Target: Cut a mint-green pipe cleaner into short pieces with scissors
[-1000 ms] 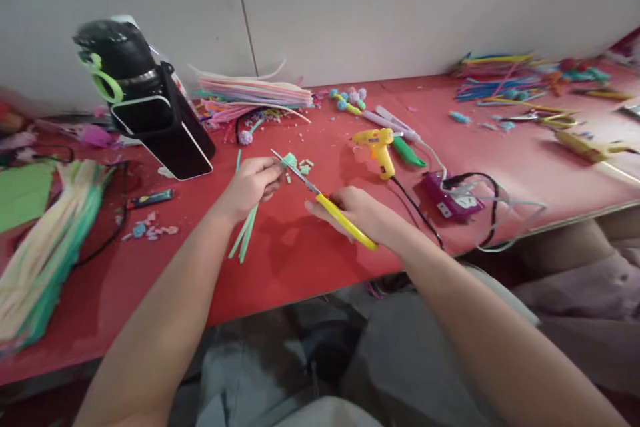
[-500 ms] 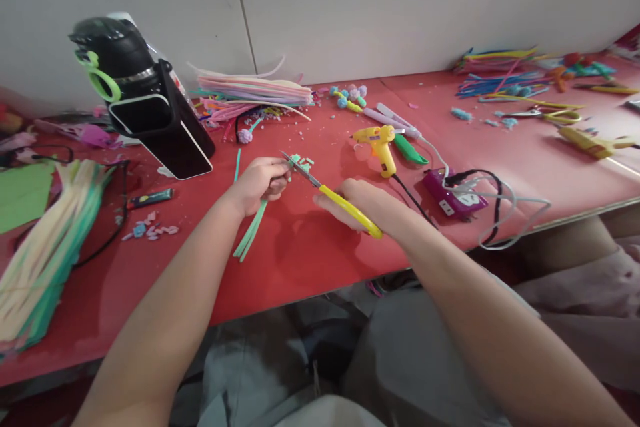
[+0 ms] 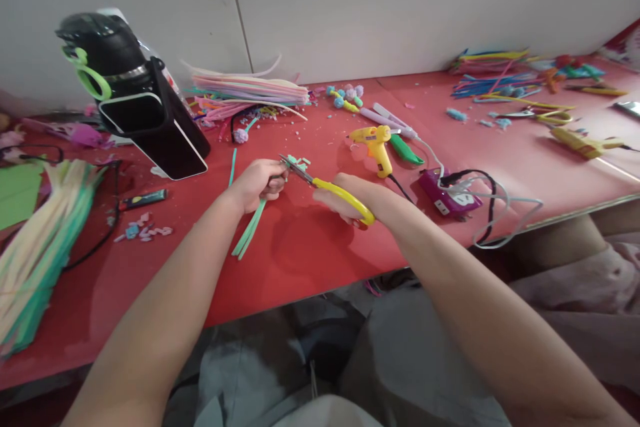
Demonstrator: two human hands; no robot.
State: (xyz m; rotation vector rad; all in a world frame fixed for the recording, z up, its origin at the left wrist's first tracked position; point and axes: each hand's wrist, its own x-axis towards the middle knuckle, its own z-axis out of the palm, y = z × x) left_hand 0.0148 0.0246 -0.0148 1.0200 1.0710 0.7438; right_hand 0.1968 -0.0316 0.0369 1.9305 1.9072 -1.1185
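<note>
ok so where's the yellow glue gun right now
In the head view the yellow glue gun stands on the red table just beyond the right hand, beside a green tool.

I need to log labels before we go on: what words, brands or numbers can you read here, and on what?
None can be read.
Power strip: white markings, too blurred to read.
Small tube: print too small to read.
Glue gun: dark label spot, unreadable.
Scissors in the right hand and strips in the left hand: no text shows.
</note>
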